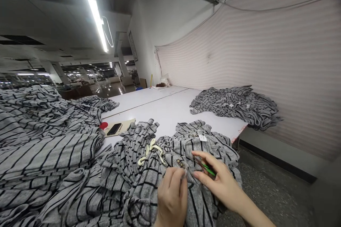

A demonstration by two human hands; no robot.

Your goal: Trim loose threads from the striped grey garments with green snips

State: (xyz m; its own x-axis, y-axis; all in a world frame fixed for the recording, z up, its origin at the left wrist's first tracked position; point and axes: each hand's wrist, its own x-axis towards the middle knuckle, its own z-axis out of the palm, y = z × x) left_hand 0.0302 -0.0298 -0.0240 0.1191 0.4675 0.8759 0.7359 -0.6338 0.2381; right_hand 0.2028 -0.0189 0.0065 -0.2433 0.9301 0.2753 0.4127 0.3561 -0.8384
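Straight in front of us on the bench [170,104] lies a rumpled grey garment with dark stripes [191,145], and both our hands are at it. Our left hand [173,193] has its fingers curled closed, apparently pinching the fabric at six o'clock from a cluster of small round buttons [180,163]. Our right hand [220,179], at four o'clock from those buttons, holds green-handled snips [208,169] in its grasp — thumb and forefinger tips stand apart, pointing toward the left hand. The blades are too blurred to make out.

Taking the buttons as the clock's centre, we see a white label [203,138] at one o'clock on the same cloth. A knotted cream strip [151,150] rests on striped fabric at ten o'clock. Further out at ten, a black phone [114,129] lies on a beige board [128,125], with a red disc [103,125] just beside it. A folded striped stack [53,152] sits at nine o'clock. At one o'clock, well apart from our hands, a heaped striped pile [237,106] hangs partly over the bench edge — near the pale striped sheet [239,49] on the wall.
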